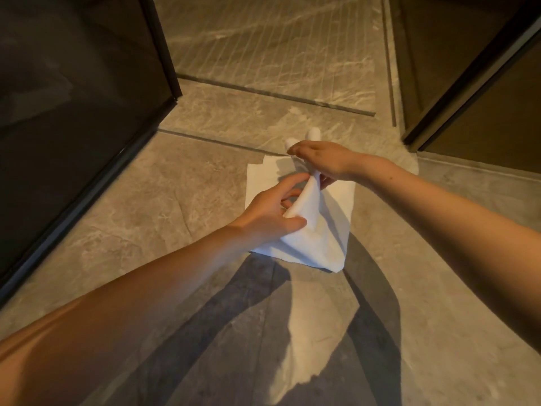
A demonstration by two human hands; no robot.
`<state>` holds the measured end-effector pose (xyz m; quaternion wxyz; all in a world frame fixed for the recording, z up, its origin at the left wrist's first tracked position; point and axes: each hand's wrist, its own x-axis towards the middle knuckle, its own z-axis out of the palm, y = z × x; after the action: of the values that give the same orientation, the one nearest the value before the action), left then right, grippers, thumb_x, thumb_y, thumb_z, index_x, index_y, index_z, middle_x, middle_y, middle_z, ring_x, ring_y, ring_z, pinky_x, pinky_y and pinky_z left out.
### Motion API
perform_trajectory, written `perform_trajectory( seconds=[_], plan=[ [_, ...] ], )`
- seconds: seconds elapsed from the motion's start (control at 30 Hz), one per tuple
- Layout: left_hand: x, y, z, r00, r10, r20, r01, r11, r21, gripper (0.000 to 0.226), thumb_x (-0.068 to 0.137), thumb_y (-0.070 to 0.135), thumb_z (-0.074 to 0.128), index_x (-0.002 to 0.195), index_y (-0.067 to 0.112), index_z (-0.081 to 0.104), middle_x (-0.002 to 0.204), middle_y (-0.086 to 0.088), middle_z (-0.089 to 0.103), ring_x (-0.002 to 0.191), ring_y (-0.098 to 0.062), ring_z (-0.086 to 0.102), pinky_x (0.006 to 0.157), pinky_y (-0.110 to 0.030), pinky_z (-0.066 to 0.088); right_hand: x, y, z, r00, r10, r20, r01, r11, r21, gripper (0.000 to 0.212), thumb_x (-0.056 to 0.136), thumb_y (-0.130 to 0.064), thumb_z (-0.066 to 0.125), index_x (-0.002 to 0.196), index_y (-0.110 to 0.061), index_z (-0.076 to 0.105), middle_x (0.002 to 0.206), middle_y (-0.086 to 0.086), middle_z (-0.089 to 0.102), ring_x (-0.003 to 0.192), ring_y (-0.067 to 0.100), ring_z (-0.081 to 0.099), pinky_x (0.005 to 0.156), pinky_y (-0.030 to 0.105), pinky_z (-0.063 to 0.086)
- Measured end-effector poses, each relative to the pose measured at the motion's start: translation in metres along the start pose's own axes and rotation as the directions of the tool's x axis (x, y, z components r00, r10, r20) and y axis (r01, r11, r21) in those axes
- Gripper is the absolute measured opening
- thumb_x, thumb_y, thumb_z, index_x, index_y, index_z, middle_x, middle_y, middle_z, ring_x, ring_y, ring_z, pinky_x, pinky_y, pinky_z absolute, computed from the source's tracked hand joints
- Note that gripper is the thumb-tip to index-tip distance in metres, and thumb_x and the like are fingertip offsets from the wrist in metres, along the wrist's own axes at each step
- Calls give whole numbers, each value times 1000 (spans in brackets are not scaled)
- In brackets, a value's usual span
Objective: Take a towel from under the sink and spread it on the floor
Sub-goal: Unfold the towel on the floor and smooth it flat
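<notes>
Step in hand: I am reading this as the spreading stage. The towel [307, 230] is already out and over the floor [146, 200], so the fetching from under the sink looks done.
Towel position: it is hanging partly lifted over the grey marbled floor, its lower part resting flat, its upper part pulled up into a peak between both hands. It is still folded and bunched, not laid out.
Left hand [272, 212]: it is pinching a fold on the near left side of the towel between thumb and fingers, which are curled loosely rather than clenched into a fist.
Right hand [322, 159]: it is gripping the raised top of the towel, palm down, fingers closed round the cloth. Two white rolled ends are sticking out just beyond the knuckles.
Surroundings: a dark glass panel [73, 112] is standing to the left and a dark door [483, 98] to the right, with the towel between them, apart from both.
Next move, my judgement: I am expecting the hands to need to draw apart, opening the folds, then lower the edges until the cloth lies flat.
Watch for: folds staying doubled under the peak. I cannot tell how many layers are hiding there.
</notes>
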<state>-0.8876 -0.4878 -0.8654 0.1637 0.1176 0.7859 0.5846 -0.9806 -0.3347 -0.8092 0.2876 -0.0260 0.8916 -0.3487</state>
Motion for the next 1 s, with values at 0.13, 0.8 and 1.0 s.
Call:
perform_trajectory(
  seconds=[0.13, 0.8, 1.0],
  plan=[
    [-3, 1, -2, 998, -9, 70, 18, 991, -131, 71, 78, 10, 68, 131, 49, 42, 116, 7, 67, 95, -14, 68, 81, -29, 54, -1, 16, -14, 992, -69, -106, 72, 997, 24, 30, 88, 1, 52, 110, -17, 62, 116, 14, 48, 80, 26, 63, 61, 33, 61],
    [30, 22, 49, 971, -151, 185, 220, 868, -445, 34, 81, 5, 74, 110, 17, 63, 91, -13, 74, 84, -19, 69, 76, -31, 52, -54, 88, -53, 966, -101, -239, 138, 980, 145, 31, 82, -6, 70, 108, -20, 75, 105, 3, 67, 83, 9, 62, 73, 18, 54],
    [50, 28, 90, 957, -86, 278, 216, 851, -479, 34, 72, 21, 80, 104, 27, 68, 97, -8, 75, 91, -16, 70, 75, -26, 54, -86, 125, -76, 964, 4, -267, 64, 968, 243, 39, 87, -3, 65, 120, -22, 70, 127, 1, 55, 104, 19, 61, 87, 37, 59]
  ],
)
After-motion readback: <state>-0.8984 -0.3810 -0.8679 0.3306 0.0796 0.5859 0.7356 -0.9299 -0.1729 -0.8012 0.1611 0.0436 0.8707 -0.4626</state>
